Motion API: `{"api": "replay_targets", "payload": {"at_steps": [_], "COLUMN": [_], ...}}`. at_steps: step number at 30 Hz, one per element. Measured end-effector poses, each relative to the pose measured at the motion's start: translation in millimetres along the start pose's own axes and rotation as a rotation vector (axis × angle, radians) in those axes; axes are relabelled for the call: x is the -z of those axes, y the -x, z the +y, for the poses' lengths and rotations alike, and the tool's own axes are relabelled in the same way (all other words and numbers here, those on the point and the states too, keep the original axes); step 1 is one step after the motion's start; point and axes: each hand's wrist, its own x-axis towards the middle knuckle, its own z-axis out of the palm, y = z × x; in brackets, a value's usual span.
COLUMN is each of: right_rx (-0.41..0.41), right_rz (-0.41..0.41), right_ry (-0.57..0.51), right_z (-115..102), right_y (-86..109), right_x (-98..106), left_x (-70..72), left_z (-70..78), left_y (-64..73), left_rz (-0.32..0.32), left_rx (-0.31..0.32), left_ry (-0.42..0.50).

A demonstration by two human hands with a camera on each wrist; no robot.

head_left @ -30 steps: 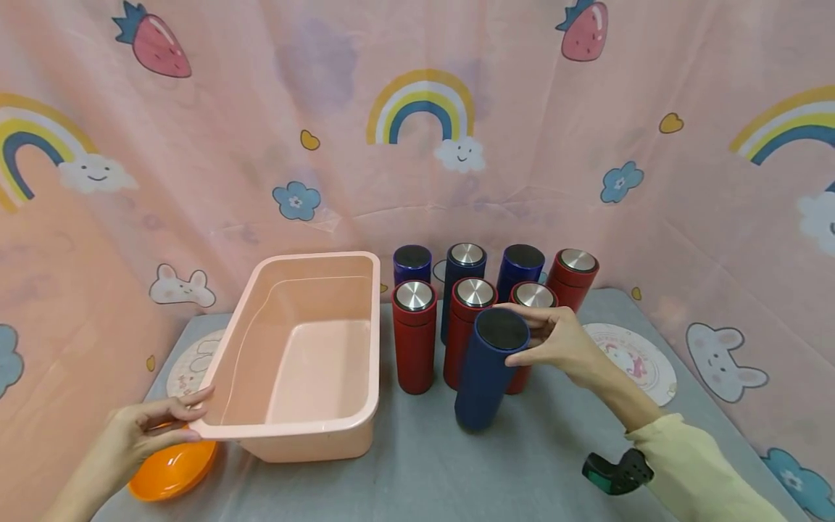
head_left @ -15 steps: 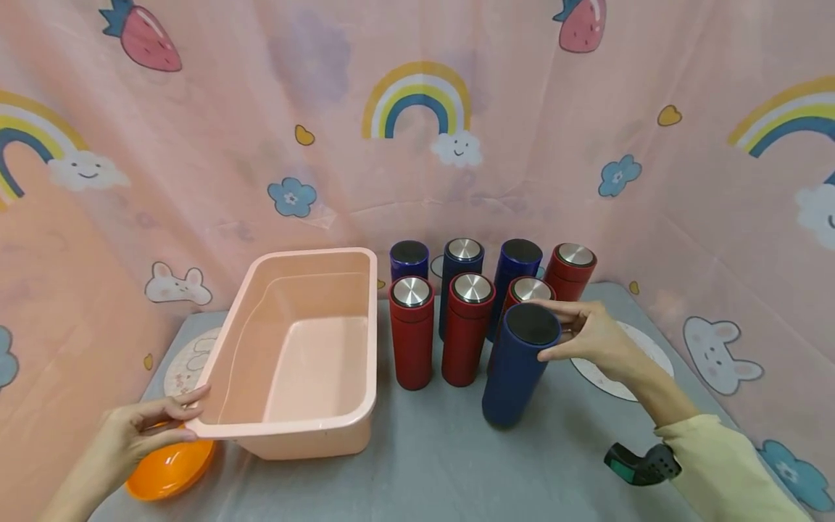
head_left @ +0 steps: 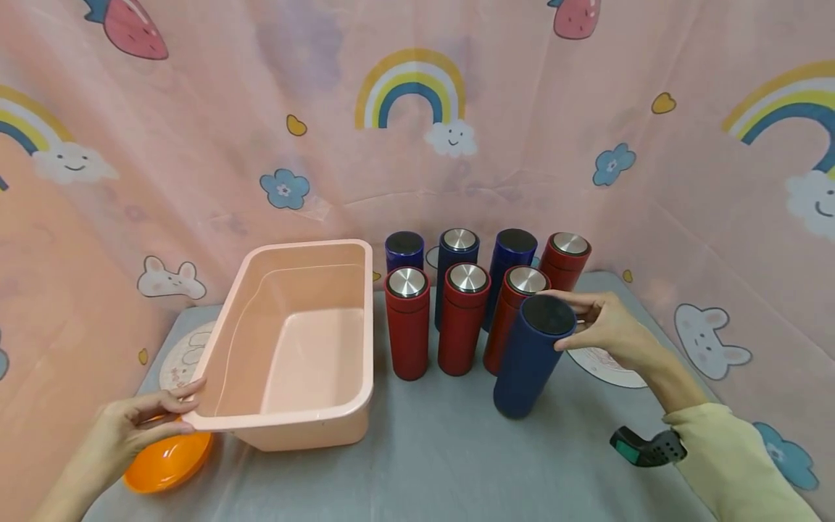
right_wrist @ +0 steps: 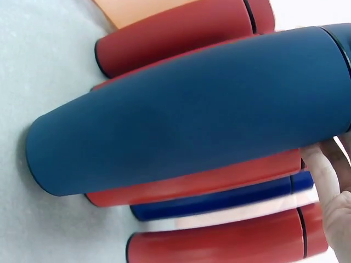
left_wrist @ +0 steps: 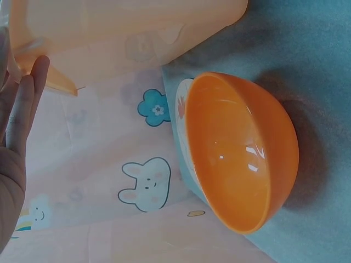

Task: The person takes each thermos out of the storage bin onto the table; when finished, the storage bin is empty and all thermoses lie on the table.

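My right hand grips a dark blue thermos near its black lid, fingers behind and thumb in front. In the right wrist view the blue thermos crosses in front of red ones, its base close over the grey cloth. At the left, my left hand pinches the near left corner of a pale pink plastic tub, thumb below the rim and fingers on top. Nothing shows inside the tub. Three red thermoses with silver lids, one of them a red thermos, stand in a row just behind the held one.
Behind the red row stand more thermoses, among them a navy thermos with a silver lid and a red thermos at the right end. An orange bowl lies below my left hand. A round white patterned mat lies at right.
My right hand has moved the blue thermos to the right, away from the middle red thermos and in front of the right-hand one. My left hand stays on the tub's corner.
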Motion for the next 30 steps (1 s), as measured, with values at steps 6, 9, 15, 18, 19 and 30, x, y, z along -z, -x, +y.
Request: {"api": "replay_targets", "payload": {"at_steps": [6, 9, 15, 18, 19, 30], "right_rx": [0.024, 0.019, 0.021, 0.022, 0.021, -0.056], "right_rz": [-0.023, -0.027, -0.023, -0.011, -0.007, 0.047], "right_ry": [-0.003, -0.022, -0.048, -0.036, -0.032, 0.029], "right_z": [4, 7, 11, 11, 11, 16], "right_y": [6.5, 10.8, 15.4, 15.5, 15.4, 11.4], "right_x": [16, 26, 43, 50, 52, 65], "left_x": [0.2, 0.1, 0.3, 0.5, 0.5, 0.1], "left_z": [0.2, 0.2, 0.3, -0.4, -0.7, -1.1], "left_y": [-1.5, -1.3, 0.1, 0.8, 1.0, 1.5], "left_rz": [-0.002, -0.002, -0.007, -0.008, -0.008, -0.007], "left_rx": [-0.017, -0.021, -0.019, -0.020, -0.019, -0.023], "left_ry": [0.007, 0.004, 0.019, 0.030, 0.031, 0.021]}}
